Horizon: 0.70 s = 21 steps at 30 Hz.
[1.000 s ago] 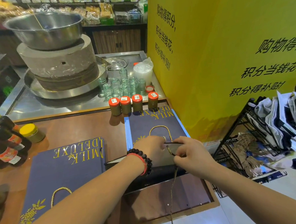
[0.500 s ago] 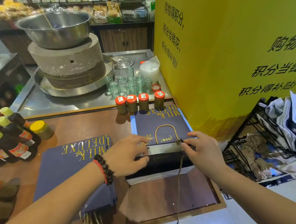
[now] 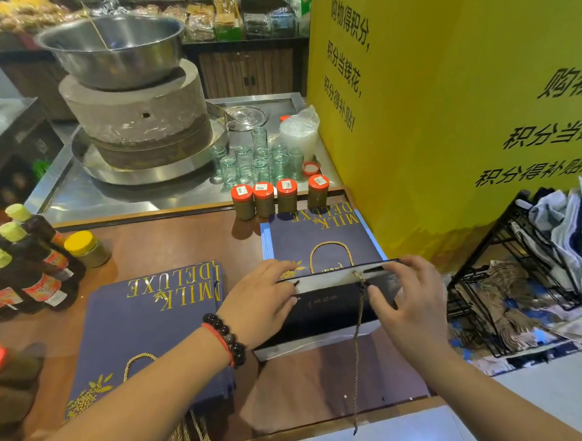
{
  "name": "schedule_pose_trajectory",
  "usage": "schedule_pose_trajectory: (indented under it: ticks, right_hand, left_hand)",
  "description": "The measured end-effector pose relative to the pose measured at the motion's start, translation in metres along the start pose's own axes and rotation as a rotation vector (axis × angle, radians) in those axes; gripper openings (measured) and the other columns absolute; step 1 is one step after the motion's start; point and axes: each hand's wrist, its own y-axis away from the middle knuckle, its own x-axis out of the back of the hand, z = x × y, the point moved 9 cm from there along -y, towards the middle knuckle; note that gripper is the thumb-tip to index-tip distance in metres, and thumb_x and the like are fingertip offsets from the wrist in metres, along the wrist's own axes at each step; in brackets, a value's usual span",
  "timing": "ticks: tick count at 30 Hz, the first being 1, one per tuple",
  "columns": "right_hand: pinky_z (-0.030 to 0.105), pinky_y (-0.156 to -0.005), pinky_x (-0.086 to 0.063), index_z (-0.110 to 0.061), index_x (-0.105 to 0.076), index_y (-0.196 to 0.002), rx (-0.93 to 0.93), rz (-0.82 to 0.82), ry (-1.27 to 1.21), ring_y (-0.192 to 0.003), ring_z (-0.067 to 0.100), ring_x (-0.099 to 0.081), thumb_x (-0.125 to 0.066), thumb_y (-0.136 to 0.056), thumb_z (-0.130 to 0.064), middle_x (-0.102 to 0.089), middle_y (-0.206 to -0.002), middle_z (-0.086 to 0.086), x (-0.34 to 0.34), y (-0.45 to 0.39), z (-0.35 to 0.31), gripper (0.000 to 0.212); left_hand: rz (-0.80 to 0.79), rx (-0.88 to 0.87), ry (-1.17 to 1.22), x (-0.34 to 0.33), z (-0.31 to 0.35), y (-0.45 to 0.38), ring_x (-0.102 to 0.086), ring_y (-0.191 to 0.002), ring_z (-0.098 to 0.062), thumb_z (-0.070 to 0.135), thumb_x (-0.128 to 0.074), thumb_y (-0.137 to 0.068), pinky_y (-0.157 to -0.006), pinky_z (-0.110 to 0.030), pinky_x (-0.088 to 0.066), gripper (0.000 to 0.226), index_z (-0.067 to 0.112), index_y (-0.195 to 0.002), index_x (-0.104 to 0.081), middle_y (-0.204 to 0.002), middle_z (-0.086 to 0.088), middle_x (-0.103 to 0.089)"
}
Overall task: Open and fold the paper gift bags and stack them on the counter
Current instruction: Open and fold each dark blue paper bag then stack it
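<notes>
A dark navy paper gift bag (image 3: pixel 326 312) lies partly opened on the brown counter (image 3: pixel 168 248), its white inner lip showing. My left hand (image 3: pixel 264 302) grips its left end, thumb in front and fingers on the top edge. My right hand (image 3: pixel 412 298) holds its right end the same way. One gold rope handle (image 3: pixel 357 356) dangles from the bag over the counter's front edge. Behind it is a flat stack of navy "MILK DELUXE" bags (image 3: pixel 321 239). A second flat stack (image 3: pixel 146 328) lies to the left under my forearm.
Four red-lidded jars (image 3: pixel 281 197) stand just behind the right stack, with glass jars and a stone mill (image 3: pixel 137 120) on the steel top beyond. Dark bottles (image 3: pixel 23 270) and a yellow-lidded jar (image 3: pixel 85 248) sit left. A yellow wall (image 3: pixel 446 108) and black wire rack (image 3: pixel 511 275) are right.
My hands have moved apart from the bag's middle to its two ends. The bag's mouth has spread wider and now shows its white inner lip.
</notes>
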Motion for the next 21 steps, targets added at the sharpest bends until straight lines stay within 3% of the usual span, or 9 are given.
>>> schedule_pose_trajectory:
  ticks: [3,6,9,11,15,19,21]
  right_hand:
    - [0.04,-0.081,-0.045,-0.018,-0.067,-0.094,-0.108,-0.007,-0.125,-0.09,0.012,-0.055,-0.067,-0.081,-0.034,-0.058,-0.096,-0.006,-0.008,0.024,0.005,0.02]
    - [0.028,-0.068,-0.049,-0.028,-0.063,-0.094,-0.415,-0.27,-0.295,-0.077,0.002,-0.057,-0.07,-0.086,-0.032,-0.061,-0.083,-0.012,-0.046,0.041,0.022,0.011]
    - [0.008,-0.06,-0.039,-0.028,-0.064,-0.093,-0.504,-0.523,-0.35,-0.076,-0.004,-0.055,-0.066,-0.091,-0.03,-0.063,-0.079,-0.014,-0.086,0.052,0.027,0.003]
    - [0.01,-0.062,-0.041,-0.027,-0.064,-0.091,-0.568,-0.604,-0.429,-0.076,-0.002,-0.057,-0.063,-0.093,-0.025,-0.063,-0.078,-0.014,-0.106,0.069,0.037,0.003]
    - [0.033,-0.076,-0.054,-0.023,-0.068,-0.085,-0.819,-0.651,-0.294,-0.075,0.016,-0.063,-0.065,-0.091,-0.021,-0.066,-0.077,-0.005,-0.127,0.134,0.107,0.008]
    - [0.026,-0.058,-0.041,-0.015,-0.06,-0.06,-0.85,-0.736,-0.062,-0.056,0.018,-0.051,-0.059,-0.089,-0.015,-0.053,-0.056,-0.001,-0.112,0.192,0.158,0.029]
    - [0.029,-0.056,-0.048,-0.007,-0.065,-0.071,-0.931,-0.735,-0.031,-0.057,0.022,-0.056,-0.057,-0.09,-0.016,-0.062,-0.065,0.007,-0.097,0.212,0.173,0.023]
  left_hand:
    - [0.023,0.003,-0.01,0.001,0.0,-0.002,-0.056,-0.109,-0.024,0.02,-0.073,-0.08,-0.083,-0.038,-0.053,0.005,0.016,-0.079,-0.071,-0.121,-0.004,-0.061]
    - [0.015,0.019,0.008,-0.001,-0.003,-0.002,-0.055,-0.111,-0.025,0.021,-0.07,-0.083,-0.084,-0.04,-0.053,0.006,0.015,-0.081,-0.071,-0.122,-0.004,-0.06]
    - [0.021,0.013,0.013,-0.002,-0.005,-0.001,-0.055,-0.11,-0.025,0.023,-0.063,-0.085,-0.083,-0.04,-0.053,0.013,0.013,-0.083,-0.072,-0.121,-0.005,-0.06]
    - [0.026,0.01,0.014,-0.003,-0.006,0.0,-0.054,-0.108,-0.025,0.024,-0.059,-0.087,-0.083,-0.041,-0.054,0.017,0.012,-0.086,-0.072,-0.119,-0.005,-0.061]
    - [0.058,-0.004,0.008,-0.003,-0.007,0.0,-0.052,-0.105,-0.024,0.032,-0.043,-0.09,-0.082,-0.038,-0.052,0.036,0.01,-0.084,-0.071,-0.115,-0.005,-0.063]
    - [0.065,0.001,0.007,-0.005,-0.01,-0.001,-0.054,-0.104,-0.025,0.033,-0.041,-0.09,-0.08,-0.04,-0.054,0.039,0.01,-0.087,-0.072,-0.113,-0.005,-0.063]
    - [0.054,0.005,0.009,-0.007,-0.012,-0.001,-0.055,-0.106,-0.026,0.033,-0.041,-0.09,-0.08,-0.043,-0.054,0.039,0.01,-0.089,-0.072,-0.114,-0.005,-0.063]
